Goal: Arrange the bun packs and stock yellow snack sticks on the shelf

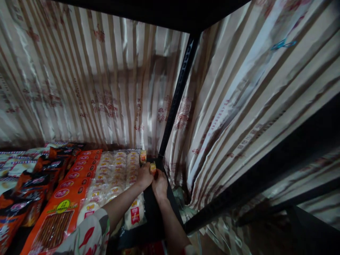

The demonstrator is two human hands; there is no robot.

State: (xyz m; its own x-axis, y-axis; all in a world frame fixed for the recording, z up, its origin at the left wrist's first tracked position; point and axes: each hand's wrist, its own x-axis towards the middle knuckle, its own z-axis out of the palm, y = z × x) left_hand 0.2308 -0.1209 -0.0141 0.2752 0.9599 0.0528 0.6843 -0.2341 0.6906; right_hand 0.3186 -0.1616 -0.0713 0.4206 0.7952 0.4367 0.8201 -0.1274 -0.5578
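Observation:
My left hand (145,176) and my right hand (159,185) meet over the right end of a black shelf (154,219). Between their fingers is a small yellow-and-red snack packet (152,168), gripped from both sides. Just behind it, a similar packet (143,156) stands at the back of the shelf by the corner post. Left of my hands lie rows of clear-wrapped round white pastries (118,173), with red labels on the front ones. My left forearm reaches across the front of these rows.
Orange packs of brown sticks (55,223), black-and-orange bags (34,187) and white packets (21,166) fill the shelf farther left. A black corner post (180,92) rises behind my hands. Striped sheeting (119,78) hangs at the back and right. A dark shelf beam (252,166) slants across the right.

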